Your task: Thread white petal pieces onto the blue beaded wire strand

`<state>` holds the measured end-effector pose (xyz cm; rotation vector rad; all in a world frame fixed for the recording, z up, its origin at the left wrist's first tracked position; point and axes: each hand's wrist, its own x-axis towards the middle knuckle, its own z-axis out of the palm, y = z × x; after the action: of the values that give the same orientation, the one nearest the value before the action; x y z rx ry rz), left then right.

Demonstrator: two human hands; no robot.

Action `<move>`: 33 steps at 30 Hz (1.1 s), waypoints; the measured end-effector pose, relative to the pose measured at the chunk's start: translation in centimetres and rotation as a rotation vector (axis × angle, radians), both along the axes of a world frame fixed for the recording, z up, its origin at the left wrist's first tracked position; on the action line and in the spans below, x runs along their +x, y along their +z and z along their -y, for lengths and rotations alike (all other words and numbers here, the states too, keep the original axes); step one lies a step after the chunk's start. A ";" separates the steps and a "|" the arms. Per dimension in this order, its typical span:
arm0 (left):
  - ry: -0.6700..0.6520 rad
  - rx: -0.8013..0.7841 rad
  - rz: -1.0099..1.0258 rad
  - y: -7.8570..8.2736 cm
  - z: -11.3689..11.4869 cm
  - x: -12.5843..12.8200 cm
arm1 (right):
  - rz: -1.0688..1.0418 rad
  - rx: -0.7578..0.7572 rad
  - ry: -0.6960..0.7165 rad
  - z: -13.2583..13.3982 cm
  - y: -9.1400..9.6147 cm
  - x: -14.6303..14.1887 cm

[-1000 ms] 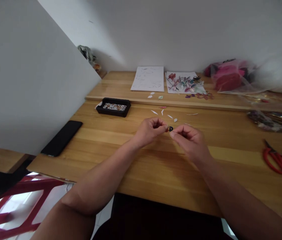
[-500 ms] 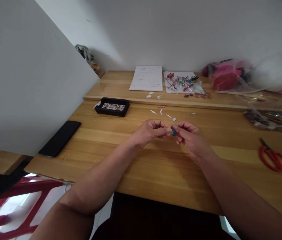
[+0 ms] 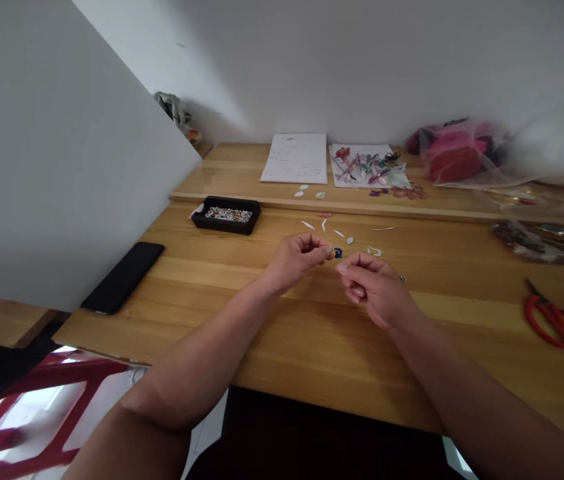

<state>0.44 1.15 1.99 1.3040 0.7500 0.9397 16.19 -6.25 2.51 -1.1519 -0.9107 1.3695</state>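
Observation:
Over the middle of the wooden table (image 3: 312, 320), my left hand (image 3: 296, 259) is curled with thumb and forefinger pinched on a small dark blue piece (image 3: 338, 253). Just to its right and slightly lower is my right hand (image 3: 375, 288), fingers curled in and thumb pressed to the forefinger; whether they hold anything is too small to see. Several small white petal-shaped cut-outs (image 3: 342, 233) lie on the table just beyond both hands.
A black tray of small beads (image 3: 227, 215) and a black phone (image 3: 123, 276) lie to the left, beside a white partition (image 3: 52, 167). On the raised back shelf are two paper sheets (image 3: 296, 157) and plastic bags (image 3: 462, 157). Red scissors (image 3: 559, 325) lie far right.
My hands met at the dark piece half a second ago; now my right hand has dropped back down and to the right while my left keeps the piece pinched.

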 end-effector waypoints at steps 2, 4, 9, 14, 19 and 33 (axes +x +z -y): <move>-0.020 0.019 -0.054 0.0 0.0 -0.1 | 0.115 0.105 -0.074 0.0 0.2 0.4; -0.063 0.035 -0.110 0.1 0.1 -0.1 | 0.269 0.203 -0.128 0.0 0.5 0.8; -0.204 0.009 -0.092 0.1 0.5 -0.1 | 0.469 0.346 -0.137 -0.2 0.9 1.6; -0.297 -0.093 0.001 0.5 0.7 -0.1 | 0.358 0.242 -0.124 -1.0 0.3 1.9; -0.248 -0.129 0.045 0.6 0.5 -0.1 | 0.057 -0.017 -0.016 -1.0 -0.4 1.5; 0.024 0.096 -0.139 0.2 0.1 0.0 | 0.121 0.030 0.017 0.1 0.4 0.3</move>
<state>0.41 1.00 2.19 1.4592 0.8377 0.9203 16.51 -6.30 2.93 -1.2167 -1.0262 1.3062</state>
